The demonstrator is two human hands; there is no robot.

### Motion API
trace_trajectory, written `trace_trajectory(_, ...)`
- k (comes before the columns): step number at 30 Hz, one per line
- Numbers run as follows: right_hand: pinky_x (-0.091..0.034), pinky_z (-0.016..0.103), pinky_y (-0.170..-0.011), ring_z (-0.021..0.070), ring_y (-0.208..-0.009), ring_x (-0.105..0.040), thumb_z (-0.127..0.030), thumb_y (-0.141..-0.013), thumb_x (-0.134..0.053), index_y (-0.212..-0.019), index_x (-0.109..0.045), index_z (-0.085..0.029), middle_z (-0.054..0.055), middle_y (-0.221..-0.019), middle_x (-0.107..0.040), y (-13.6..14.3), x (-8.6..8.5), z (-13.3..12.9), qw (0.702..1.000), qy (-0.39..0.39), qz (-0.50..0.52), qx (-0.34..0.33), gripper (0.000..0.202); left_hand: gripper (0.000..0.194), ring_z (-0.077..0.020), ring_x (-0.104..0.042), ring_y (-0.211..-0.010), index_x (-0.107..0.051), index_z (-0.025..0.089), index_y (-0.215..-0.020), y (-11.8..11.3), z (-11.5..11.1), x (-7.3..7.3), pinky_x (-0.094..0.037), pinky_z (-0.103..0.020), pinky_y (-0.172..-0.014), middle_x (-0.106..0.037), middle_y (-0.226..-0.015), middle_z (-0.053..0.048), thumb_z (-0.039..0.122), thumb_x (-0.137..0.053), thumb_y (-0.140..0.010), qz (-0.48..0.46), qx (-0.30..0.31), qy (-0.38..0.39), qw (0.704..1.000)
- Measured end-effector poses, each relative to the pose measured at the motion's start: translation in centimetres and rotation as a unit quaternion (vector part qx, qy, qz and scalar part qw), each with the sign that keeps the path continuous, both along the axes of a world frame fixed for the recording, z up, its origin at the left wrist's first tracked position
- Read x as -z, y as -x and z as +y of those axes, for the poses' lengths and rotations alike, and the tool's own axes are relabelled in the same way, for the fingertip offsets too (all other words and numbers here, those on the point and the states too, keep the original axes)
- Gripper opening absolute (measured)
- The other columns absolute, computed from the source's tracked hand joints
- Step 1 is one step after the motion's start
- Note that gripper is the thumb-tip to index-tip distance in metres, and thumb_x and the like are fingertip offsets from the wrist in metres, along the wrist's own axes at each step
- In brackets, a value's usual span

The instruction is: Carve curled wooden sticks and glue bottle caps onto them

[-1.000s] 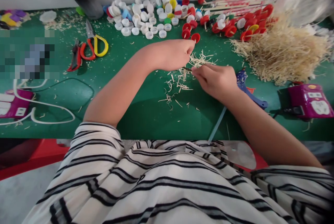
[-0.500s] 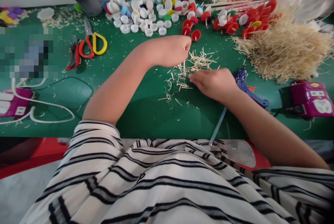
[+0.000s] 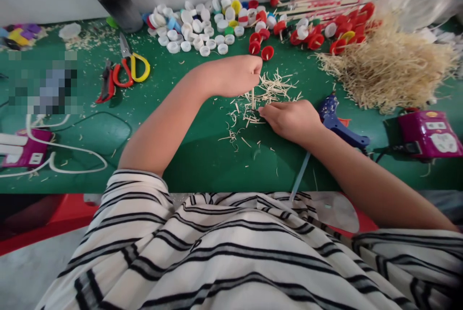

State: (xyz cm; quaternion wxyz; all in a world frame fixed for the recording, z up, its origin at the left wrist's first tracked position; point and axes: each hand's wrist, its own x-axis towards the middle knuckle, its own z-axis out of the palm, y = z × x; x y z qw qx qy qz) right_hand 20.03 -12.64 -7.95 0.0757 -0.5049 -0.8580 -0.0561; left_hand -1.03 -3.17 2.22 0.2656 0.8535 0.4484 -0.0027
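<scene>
My left hand [image 3: 240, 74] is closed round a thin pale stick [image 3: 253, 95], which points down from the fist toward the green table [image 3: 202, 155]. Just below and to the right, my right hand [image 3: 289, 118] has its fingers pressed together at the stick's lower end; what they pinch is too small to make out. Loose pale straw pieces [image 3: 277, 84] lie around and behind both hands. Red caps with short sticks [image 3: 267, 53] rest just beyond my left hand.
White caps [image 3: 197, 25] cover the back middle. Yellow-and-red scissors [image 3: 139, 66] and red pliers [image 3: 107, 83] lie at left. A blue glue gun [image 3: 340, 124] is beside my right forearm. A straw heap [image 3: 390, 74] and purple power socket [image 3: 430, 134] are at right.
The view has shifted slightly, so objects at the left sit a little lower and further right. Both hands keep nearly the same pose at the stick.
</scene>
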Motion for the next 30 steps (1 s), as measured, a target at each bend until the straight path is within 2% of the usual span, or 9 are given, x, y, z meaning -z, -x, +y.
trace_trajectory(4, -0.025, 0.036, -0.061, 0.0178, -0.073, -0.063, -0.036, -0.113, -0.043, -0.112, -0.082, -0.024, 0.006, -0.097, -0.083, 0.0, -0.4, 0.3, 0.998, -0.036, 0.040, 0.023, 0.041, 0.011, -0.0181, -0.048, -0.065, -0.067, 0.025, -0.098, -0.1, 0.1, 0.3, -0.033, -0.037, -0.066, -0.064, -0.080, -0.003, 0.027, -0.057, -0.094, -0.002, 0.007, 0.001, 1.000)
trace_trajectory(7, -0.024, 0.036, -0.061, 0.0180, -0.073, -0.063, -0.036, -0.113, -0.044, -0.110, -0.081, -0.024, 0.005, -0.097, -0.084, 0.0, -0.2, 0.5, 0.998, -0.032, 0.041, 0.024, 0.039, 0.013, -0.0189, -0.052, -0.070, -0.068, 0.023, -0.099, -0.1, 0.4, 0.4, -0.034, -0.036, -0.068, -0.067, -0.087, -0.004, 0.026, -0.056, -0.095, -0.004, 0.002, -0.013, 1.000)
trace_trajectory(11, -0.020, 0.036, -0.060, 0.0179, -0.070, -0.062, -0.035, -0.112, -0.045, -0.105, -0.081, -0.025, 0.003, -0.093, -0.083, -0.1, 0.1, 0.3, 1.000, -0.003, 0.012, 0.000, 0.037, 0.012, -0.0188, -0.051, -0.075, -0.068, 0.023, -0.100, 0.0, -0.1, -0.5, -0.034, -0.036, -0.070, -0.068, -0.090, -0.004, 0.027, -0.057, -0.097, 0.015, 0.004, 0.001, 1.000)
trace_trajectory(15, -0.027, 0.036, -0.062, 0.0186, -0.077, -0.067, -0.039, -0.116, -0.040, -0.115, -0.081, -0.023, 0.006, -0.101, -0.085, -0.2, -0.6, 0.5, 0.998, -0.027, 0.042, 0.026, 0.043, 0.010, -0.0176, -0.046, -0.073, -0.064, 0.023, -0.095, 0.1, -0.5, -1.0, -0.033, -0.037, -0.071, -0.066, -0.089, -0.004, 0.026, -0.055, -0.099, 0.011, 0.008, 0.002, 1.000)
trace_trajectory(19, -0.031, 0.035, -0.063, 0.0190, -0.078, -0.068, -0.040, -0.115, -0.043, -0.121, -0.080, -0.024, 0.007, -0.106, -0.085, -0.3, -0.6, 0.4, 0.998, -0.014, 0.053, 0.035, 0.042, 0.011, -0.0183, -0.047, -0.077, -0.067, 0.024, -0.099, 0.1, 0.0, -0.3, -0.034, -0.037, -0.073, -0.070, -0.094, -0.006, 0.027, -0.056, -0.100, -0.015, 0.033, 0.010, 0.999)
trace_trajectory(22, -0.029, 0.035, -0.062, 0.0190, -0.076, -0.067, -0.039, -0.113, -0.046, -0.115, -0.082, -0.026, 0.005, -0.101, -0.085, -0.4, -0.2, 0.1, 0.999, 0.010, 0.032, 0.019, 0.038, 0.010, -0.0184, -0.047, -0.073, -0.066, 0.025, -0.099, 0.0, 0.2, 0.1, -0.033, -0.038, -0.069, -0.069, -0.091, -0.005, 0.027, -0.056, -0.098, -0.024, 0.028, 0.014, 0.999)
trace_trajectory(26, -0.028, 0.035, -0.062, 0.0186, -0.076, -0.067, -0.037, -0.113, -0.043, -0.112, -0.083, -0.026, 0.004, -0.099, -0.085, -0.3, -0.3, 0.1, 0.999, 0.000, 0.029, 0.023, 0.041, 0.014, -0.0188, -0.054, -0.071, -0.066, 0.024, -0.098, -0.2, -0.1, 0.1, -0.035, -0.038, -0.066, -0.071, -0.092, -0.006, 0.032, -0.054, -0.098, 0.001, 0.023, -0.015, 1.000)
trace_trajectory(30, -0.033, 0.036, -0.063, 0.0188, -0.080, -0.068, -0.040, -0.115, -0.042, -0.118, -0.082, -0.024, 0.007, -0.106, -0.086, -0.1, -0.6, 0.4, 0.997, -0.012, 0.063, 0.038, 0.043, 0.030, -0.0271, -0.063, -0.076, -0.071, 0.025, -0.108, 0.0, -0.3, 0.1, -0.037, -0.040, -0.068, -0.072, -0.088, -0.011, 0.047, -0.051, -0.103, 0.070, -0.002, -0.087, 0.994)
